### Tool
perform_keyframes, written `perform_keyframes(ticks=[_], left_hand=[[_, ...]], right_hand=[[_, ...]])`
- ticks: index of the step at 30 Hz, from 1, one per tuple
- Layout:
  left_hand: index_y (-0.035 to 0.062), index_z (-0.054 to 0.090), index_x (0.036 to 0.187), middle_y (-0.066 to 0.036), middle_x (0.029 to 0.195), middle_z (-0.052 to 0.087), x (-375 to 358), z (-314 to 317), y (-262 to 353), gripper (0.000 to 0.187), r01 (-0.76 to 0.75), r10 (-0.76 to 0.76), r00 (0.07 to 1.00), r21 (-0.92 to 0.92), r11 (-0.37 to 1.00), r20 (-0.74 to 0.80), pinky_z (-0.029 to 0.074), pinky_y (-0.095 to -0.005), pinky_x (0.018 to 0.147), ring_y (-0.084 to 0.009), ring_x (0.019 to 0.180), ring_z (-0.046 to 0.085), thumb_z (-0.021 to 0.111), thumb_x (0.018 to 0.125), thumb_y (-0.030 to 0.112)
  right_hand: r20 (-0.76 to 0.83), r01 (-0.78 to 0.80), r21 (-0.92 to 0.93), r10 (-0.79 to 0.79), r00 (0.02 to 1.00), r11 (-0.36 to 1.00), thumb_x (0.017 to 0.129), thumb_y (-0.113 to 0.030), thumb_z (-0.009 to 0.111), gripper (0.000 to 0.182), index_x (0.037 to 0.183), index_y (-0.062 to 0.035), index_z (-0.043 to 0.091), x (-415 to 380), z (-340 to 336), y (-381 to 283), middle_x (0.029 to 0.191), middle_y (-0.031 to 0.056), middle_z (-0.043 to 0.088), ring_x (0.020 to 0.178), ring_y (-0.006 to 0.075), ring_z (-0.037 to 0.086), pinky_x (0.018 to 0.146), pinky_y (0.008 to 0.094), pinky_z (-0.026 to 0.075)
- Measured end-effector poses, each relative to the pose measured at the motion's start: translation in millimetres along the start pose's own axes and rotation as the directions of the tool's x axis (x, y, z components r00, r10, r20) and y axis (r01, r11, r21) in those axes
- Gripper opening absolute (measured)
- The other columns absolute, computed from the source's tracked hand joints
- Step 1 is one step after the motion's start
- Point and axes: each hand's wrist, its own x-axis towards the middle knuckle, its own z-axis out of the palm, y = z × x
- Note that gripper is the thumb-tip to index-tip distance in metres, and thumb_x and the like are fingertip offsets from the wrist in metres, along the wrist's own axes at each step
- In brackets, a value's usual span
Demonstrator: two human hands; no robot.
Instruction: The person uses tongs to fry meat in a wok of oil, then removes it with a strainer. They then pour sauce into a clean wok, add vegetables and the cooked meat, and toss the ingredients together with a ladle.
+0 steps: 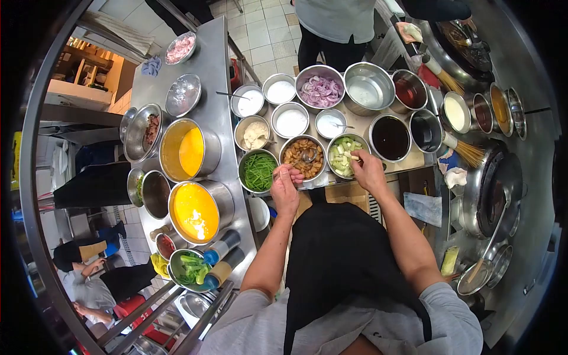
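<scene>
My right hand (369, 170) reaches over the rim of a steel pot, its fingertips drawn together among chopped pale green vegetable pieces (343, 155). My left hand (286, 183) is held palm up with curled fingers, in front of the pots of green vegetable strips (259, 171) and brown chunks (300, 152). Whatever those curled fingers hold, if anything, I cannot make out. A spoon (309, 155) rests in the brown chunks. Just right of the pale green pieces stands a pot of dark liquid (390, 138).
Behind are sliced purple onions (320, 92), bowls of white powder (290, 122) and clear liquid (367, 92). Two pots of yellow liquid (194, 212) and squeeze bottles (223, 269) stand on the left counter. Woks (488, 189) line the right. A person (334, 23) stands opposite.
</scene>
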Motion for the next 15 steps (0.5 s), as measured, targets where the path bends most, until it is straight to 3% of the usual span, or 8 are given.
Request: perform_keyframes(ticks=[2,4,7,10,15], left_hand=[[-0.0016,0.052,0.110,-0.010,0.081,0.063,3,2,-1,0.036,-0.020,0.020,1.000,0.003,1.000,0.011,0.052,-0.0263,0.066,-0.0145,0.070,0.064,0.038,0.106,0.031],[-0.0017,0.051,0.110,-0.010,0.082,0.063,8,6,-1,0.035,0.053,-0.061,0.997,-0.174,0.983,-0.043,0.053,-0.0268,0.065,-0.0154,0.070,0.064,0.038,0.106,0.031],[-0.0008,0.050,0.110,-0.010,0.082,0.063,11,3,-5,0.034,0.102,-0.122,0.991,-0.260,0.960,-0.061,0.053,-0.0277,0.065,-0.0168,0.069,0.064,0.039,0.105,0.031],[0.0005,0.050,0.108,-0.011,0.083,0.063,9,-3,-4,0.034,0.179,-0.213,0.975,-0.327,0.928,-0.070,0.054,-0.0285,0.065,-0.0178,0.069,0.064,0.040,0.105,0.032],[0.0019,0.050,0.108,-0.012,0.085,0.063,5,-9,-9,0.032,0.201,-0.237,0.971,-0.392,0.898,-0.044,0.055,-0.0299,0.066,-0.0186,0.070,0.064,0.040,0.105,0.032]], right_hand=[[0.006,-0.006,0.004,0.006,1.000,1.000,0.083,-0.014,0.063,0.026,0.105,-0.0017,0.068,-1,0,1,0.088,0.0230,0.068,0.078,0.0354,0.067,0.073,0.0428,0.052],[0.008,-0.015,0.008,0.015,1.000,1.000,0.083,-0.015,0.063,0.026,0.105,-0.0018,0.068,-2,-2,-1,0.088,0.0227,0.068,0.077,0.0348,0.067,0.073,0.0425,0.052],[0.012,-0.026,0.025,0.026,1.000,0.999,0.084,-0.017,0.063,0.027,0.106,-0.0020,0.068,-3,-3,2,0.087,0.0220,0.068,0.076,0.0336,0.067,0.073,0.0418,0.052],[0.026,-0.048,0.035,0.048,0.999,0.998,0.084,-0.018,0.063,0.027,0.106,-0.0020,0.068,-3,-5,1,0.086,0.0211,0.068,0.077,0.0330,0.067,0.073,0.0413,0.052],[0.061,-0.112,0.018,0.111,0.992,0.994,0.085,-0.018,0.063,0.029,0.108,-0.0011,0.067,3,-3,-14,0.089,0.0199,0.069,0.080,0.0327,0.067,0.076,0.0412,0.052]])
